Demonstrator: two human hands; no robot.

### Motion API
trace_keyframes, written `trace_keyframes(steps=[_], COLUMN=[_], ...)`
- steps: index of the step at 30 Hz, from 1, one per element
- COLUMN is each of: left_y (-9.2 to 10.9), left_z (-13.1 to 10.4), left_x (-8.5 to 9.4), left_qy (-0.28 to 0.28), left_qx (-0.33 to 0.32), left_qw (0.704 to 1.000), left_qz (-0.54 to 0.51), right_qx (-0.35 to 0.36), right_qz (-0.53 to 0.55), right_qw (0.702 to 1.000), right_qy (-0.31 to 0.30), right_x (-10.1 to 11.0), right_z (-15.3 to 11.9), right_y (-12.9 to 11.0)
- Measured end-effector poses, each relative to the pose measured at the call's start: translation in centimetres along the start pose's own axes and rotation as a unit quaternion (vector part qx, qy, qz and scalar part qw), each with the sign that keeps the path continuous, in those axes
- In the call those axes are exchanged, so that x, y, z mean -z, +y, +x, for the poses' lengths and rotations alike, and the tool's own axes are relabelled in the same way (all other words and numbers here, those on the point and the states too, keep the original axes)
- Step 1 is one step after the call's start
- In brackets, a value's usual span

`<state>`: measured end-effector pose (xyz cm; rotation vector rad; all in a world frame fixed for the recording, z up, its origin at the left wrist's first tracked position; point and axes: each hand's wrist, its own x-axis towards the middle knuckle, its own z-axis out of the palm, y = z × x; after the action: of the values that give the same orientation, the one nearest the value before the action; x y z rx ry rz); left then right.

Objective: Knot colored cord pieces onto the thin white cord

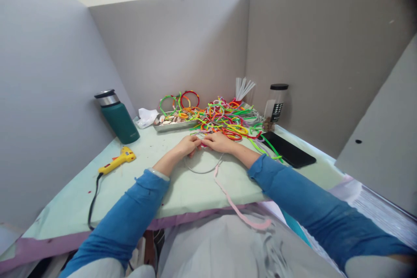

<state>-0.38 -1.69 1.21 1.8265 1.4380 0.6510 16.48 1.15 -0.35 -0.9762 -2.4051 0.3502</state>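
A thin grey hoop (200, 172) lies low over the table, its near arc showing below my hands. My left hand (189, 145) pinches its far side, and my right hand (220, 142) pinches close beside it, fingertips almost touching. A bit of pinkish-red material (204, 143) shows between the fingertips; its exact form is hidden. From near the hoop's right side a long pale pink fuzzy strip (233, 204) runs over the table edge towards my lap. Just beyond my hands lies a tangled heap of coloured pipe cleaners (224, 115).
A metal tray (176, 127) of small pieces stands behind, with coloured rings (189, 99) beyond it. At left are a yellow glue gun (117, 160) and a green bottle (120, 121). A black phone (288, 150) and a clear black-lidded jar (276, 104) sit right. Grey partitions (169, 47) enclose the table.
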Motion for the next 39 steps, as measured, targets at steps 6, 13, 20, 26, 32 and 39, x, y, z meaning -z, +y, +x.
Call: trace_keyframes(steps=[6,13,20,26,32,39], left_y=[-0.32,-0.27,-0.53,-0.79,-0.65,-0.51], left_z=[0.25,0.13,0.20,0.36,0.32,0.42], left_x=[0.01,-0.01,0.15,0.31,0.37,0.33], left_qy=[0.004,0.003,-0.023,-0.047,-0.040,-0.029], left_qx=[-0.007,0.000,-0.008,-0.005,-0.015,-0.023], left_qw=[1.000,1.000,0.996,0.992,0.994,0.997], left_qz=[0.009,-0.002,-0.082,-0.121,-0.101,-0.068], right_qx=[-0.004,0.000,0.002,0.003,0.004,0.003], right_qz=[0.003,0.000,0.013,0.025,0.032,0.025], right_qw=[1.000,1.000,1.000,1.000,0.999,1.000], right_qy=[-0.003,0.004,0.009,0.009,0.009,0.007], right_x=[-0.05,0.00,0.06,0.06,0.07,-0.01], right_z=[0.07,-0.02,-0.09,-0.07,-0.05,0.07], right_y=[0.14,-0.01,-0.20,-0.27,-0.17,-0.08])
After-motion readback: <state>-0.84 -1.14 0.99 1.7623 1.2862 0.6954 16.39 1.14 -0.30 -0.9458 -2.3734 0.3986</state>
